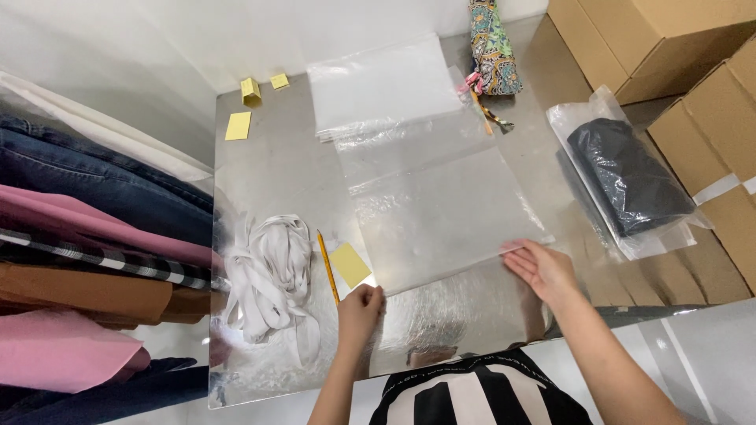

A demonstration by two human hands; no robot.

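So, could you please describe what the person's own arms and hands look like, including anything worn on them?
Both the left hand and the right hand are bare: no gloves, and no rings, watch or bracelet can be seen. Both forearms are uncovered as far as the bottom edge of the picture, so no sleeve shows. Between the arms lies a black garment with broad white stripes, worn on the torso.

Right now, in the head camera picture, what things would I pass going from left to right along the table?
Stack of folded clothes → white straps → pencil → yellow note → left hand → clear bag → right hand → bagged dark cloth → boxes.
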